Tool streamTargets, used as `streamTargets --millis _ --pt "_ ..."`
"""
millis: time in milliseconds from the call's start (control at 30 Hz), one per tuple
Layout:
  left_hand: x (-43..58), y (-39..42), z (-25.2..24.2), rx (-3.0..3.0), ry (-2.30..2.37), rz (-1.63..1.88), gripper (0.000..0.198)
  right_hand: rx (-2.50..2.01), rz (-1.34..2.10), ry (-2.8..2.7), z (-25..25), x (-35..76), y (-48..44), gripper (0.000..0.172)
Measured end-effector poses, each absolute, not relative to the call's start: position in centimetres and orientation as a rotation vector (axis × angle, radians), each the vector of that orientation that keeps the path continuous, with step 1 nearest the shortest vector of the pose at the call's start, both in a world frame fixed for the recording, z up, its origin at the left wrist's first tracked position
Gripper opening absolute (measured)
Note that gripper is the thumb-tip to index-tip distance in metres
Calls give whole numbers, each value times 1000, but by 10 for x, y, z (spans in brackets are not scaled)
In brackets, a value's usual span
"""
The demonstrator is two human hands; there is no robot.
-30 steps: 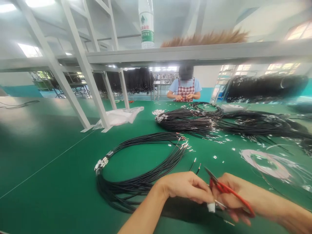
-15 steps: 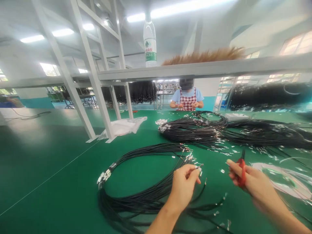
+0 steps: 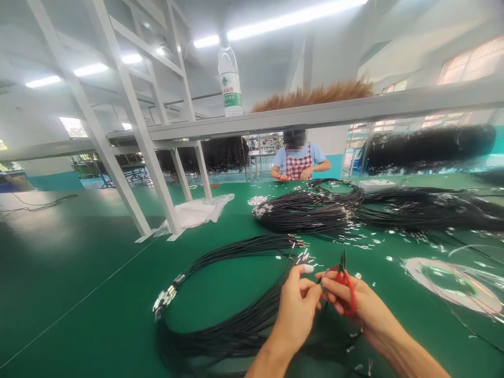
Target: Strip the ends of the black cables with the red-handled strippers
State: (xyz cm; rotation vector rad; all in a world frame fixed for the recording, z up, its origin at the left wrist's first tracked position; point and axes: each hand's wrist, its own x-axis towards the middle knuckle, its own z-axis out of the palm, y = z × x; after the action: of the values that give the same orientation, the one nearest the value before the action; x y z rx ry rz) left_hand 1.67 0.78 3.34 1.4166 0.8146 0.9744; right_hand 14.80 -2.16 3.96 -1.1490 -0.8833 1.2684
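My left hand (image 3: 295, 307) is closed in a pinch on the end of a black cable (image 3: 320, 280), with a white covering on one fingertip. Right beside it, my right hand (image 3: 364, 304) has red-handled scissors (image 3: 350, 294) hooked in it, their dark blades pointing up. Its thumb and fingertips meet at the same cable end, where fine detail is hidden by the fingers. Around and under my left wrist curves a looped bundle of black cables (image 3: 220, 328), with silver connectors (image 3: 165, 298) at its left bend and bare wire tips near my fingers.
A larger heap of black cables (image 3: 307, 212) lies farther back on the green table (image 3: 98, 304). A pale ring-shaped coil (image 3: 417, 268) is at right. A white plastic bag (image 3: 200, 214) lies by the shelf posts (image 3: 136, 121). Across the table sits a person in a checked apron (image 3: 298, 165).
My right hand has moved left with the scissors and now meets my left hand at the cable end. The view has tilted slightly. The person opposite has lowered their hands.
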Motion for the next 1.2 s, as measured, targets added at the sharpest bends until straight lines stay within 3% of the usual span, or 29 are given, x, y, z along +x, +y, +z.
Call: streamTargets --millis 333,467,600,700,900,1200 --pt "6 1 63 1607 846 1066 30 -1239 1224 -1188 41 145 -28 36" --pt "7 2 62 1651 964 1150 16 -1360 795 -1521 42 134 -34 27" --pt "3 13 57 1341 1044 1044 17 -1376 442 -1676 37 131 -36 22" --pt "-1 22 51 986 1010 881 21 -1316 591 -1532 38 133 -36 16" --pt "3 19 50 966 883 985 25 -1243 1102 -977 46 136 -36 36" --pt "5 8 62 999 581 1040 38 -1231 1247 -1113 39 142 -33 37"
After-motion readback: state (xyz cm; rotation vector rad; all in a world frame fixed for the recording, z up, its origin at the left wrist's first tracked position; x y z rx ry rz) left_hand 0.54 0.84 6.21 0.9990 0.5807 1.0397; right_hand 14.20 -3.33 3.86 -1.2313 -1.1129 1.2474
